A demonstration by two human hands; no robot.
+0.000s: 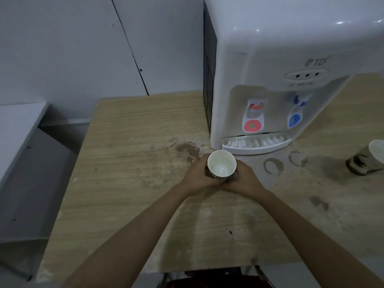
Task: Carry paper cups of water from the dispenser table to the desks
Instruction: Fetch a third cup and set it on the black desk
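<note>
A paper cup with a white inside is held upright between both my hands, just above the wooden dispenser table. My left hand wraps its left side and my right hand wraps its right side. The cup sits a little in front of the drip tray of the white water dispenser. The dispenser has a red tap and a blue tap. A second paper cup stands at the table's right edge.
The tabletop carries dark water stains and ring marks near the dispenser. A grey wall runs behind the table. A white shelf or cabinet stands to the left. The table's front edge is close to my body.
</note>
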